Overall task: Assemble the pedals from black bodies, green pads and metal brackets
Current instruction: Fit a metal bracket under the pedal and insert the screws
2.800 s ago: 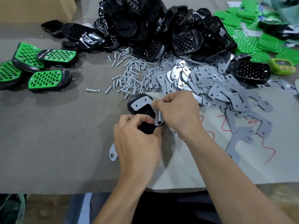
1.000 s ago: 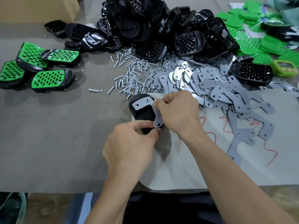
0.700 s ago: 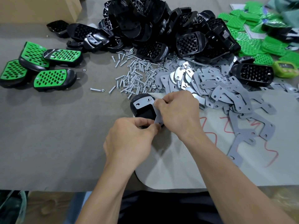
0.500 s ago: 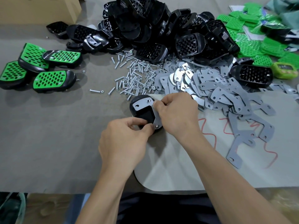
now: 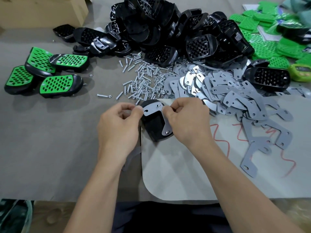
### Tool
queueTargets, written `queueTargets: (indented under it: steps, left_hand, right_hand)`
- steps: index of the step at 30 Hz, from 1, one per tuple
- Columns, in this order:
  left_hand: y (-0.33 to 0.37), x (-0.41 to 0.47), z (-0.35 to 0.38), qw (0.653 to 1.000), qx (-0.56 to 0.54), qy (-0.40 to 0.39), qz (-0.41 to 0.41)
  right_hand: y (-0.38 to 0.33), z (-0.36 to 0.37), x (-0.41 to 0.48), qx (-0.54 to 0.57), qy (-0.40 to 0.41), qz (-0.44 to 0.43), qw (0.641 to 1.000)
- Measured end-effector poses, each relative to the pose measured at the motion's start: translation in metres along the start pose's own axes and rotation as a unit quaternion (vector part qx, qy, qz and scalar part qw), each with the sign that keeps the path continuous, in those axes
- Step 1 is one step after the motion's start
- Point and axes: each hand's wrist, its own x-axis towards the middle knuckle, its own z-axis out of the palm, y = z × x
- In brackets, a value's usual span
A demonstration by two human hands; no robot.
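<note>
A black pedal body (image 5: 151,126) lies underside up at the middle of the table, half on a grey sheet. A metal bracket (image 5: 152,109) sits across its far end and runs down its right side, where a screw head (image 5: 167,132) shows in the near hole. My left hand (image 5: 117,130) has curled fingers; its thumb and forefinger pinch the bracket's left tip. My right hand (image 5: 186,121) pinches the bracket's right corner from the other side. Whether a small part sits in either hand's fingertips is hidden.
Behind the hands lie a pile of screws (image 5: 144,81), a heap of loose brackets (image 5: 227,93) and a mound of black bodies (image 5: 159,22). Green pads (image 5: 269,39) lie far right, finished green-topped pedals (image 5: 58,84) at the left. A cardboard box (image 5: 42,10) stands far left.
My left hand has left the pedal's near end, where a screw head now shows, and moved up to the bracket's far-left tip. My right hand has stayed at the bracket.
</note>
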Motion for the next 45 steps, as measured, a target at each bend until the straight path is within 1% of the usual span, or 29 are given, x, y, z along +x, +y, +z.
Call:
queueTargets:
  steps: [1, 3, 9, 13, 15, 18, 22, 24, 26, 28, 31, 33, 35, 37, 41, 43, 45]
  left_hand:
    - [0.001, 0.004, 0.002, 0.999, -0.021, -0.027, -0.01]
    - [0.0, 0.009, 0.003, 0.998, -0.035, -0.052, -0.021]
    - [-0.004, 0.015, 0.004, 0.997, -0.033, -0.068, -0.021]
    - [-0.008, 0.015, 0.001, 0.992, -0.08, -0.092, -0.029]
    - [-0.009, 0.016, -0.001, 0.991, -0.083, -0.103, -0.029]
    - [-0.009, 0.018, -0.001, 0.992, -0.05, -0.113, -0.024]
    - [-0.012, 0.024, -0.003, 0.992, 0.009, -0.125, -0.008]
    - [-0.012, 0.027, -0.006, 0.992, 0.032, -0.125, 0.006]
    - [-0.009, 0.026, -0.006, 0.99, 0.044, -0.132, 0.027]
    - [-0.003, 0.02, 0.001, 0.986, 0.048, -0.153, 0.044]
    - [0.004, 0.013, 0.014, 0.98, 0.077, -0.172, 0.063]
    - [0.009, 0.01, 0.02, 0.97, 0.145, -0.167, 0.096]
    - [0.017, 0.005, 0.023, 0.951, 0.237, -0.139, 0.139]
    - [0.023, 0.002, 0.025, 0.941, 0.272, -0.128, 0.155]
    - [0.028, 0.011, 0.027, 0.936, 0.293, -0.154, 0.119]
    - [0.032, 0.015, 0.029, 0.932, 0.293, -0.179, 0.117]
    - [0.033, 0.016, 0.03, 0.931, 0.283, -0.197, 0.119]
  right_hand:
    - [0.0, 0.0, -0.001, -0.001, -0.003, -0.001, 1.0]
    - [0.001, 0.001, -0.002, -0.003, -0.009, -0.002, 1.0]
    - [0.0, 0.0, 0.002, -0.005, -0.043, -0.006, 0.999]
    - [-0.002, -0.002, 0.003, -0.03, -0.061, -0.008, 0.998]
    - [-0.004, -0.004, 0.006, -0.046, -0.066, -0.004, 0.997]
    - [-0.007, -0.009, 0.012, -0.054, -0.078, 0.003, 0.995]
    - [-0.016, -0.009, 0.014, -0.079, -0.142, -0.035, 0.986]
    - [-0.018, -0.008, 0.01, -0.084, -0.147, -0.033, 0.985]
    - [-0.016, -0.01, 0.005, -0.072, -0.121, -0.01, 0.99]
    - [-0.009, -0.015, -0.003, -0.068, -0.069, 0.02, 0.995]
    - [0.005, -0.025, -0.016, -0.066, 0.001, 0.035, 0.997]
    - [0.012, -0.03, -0.019, -0.048, 0.024, 0.04, 0.998]
    - [0.015, -0.033, -0.019, -0.05, 0.033, 0.035, 0.998]
    - [0.017, -0.037, -0.018, -0.051, 0.021, 0.029, 0.998]
    - [0.02, -0.043, -0.013, -0.097, -0.016, 0.0, 0.995]
    - [0.02, -0.046, -0.007, -0.091, -0.037, 0.019, 0.995]
    - [0.02, -0.048, -0.004, -0.059, -0.053, 0.041, 0.996]
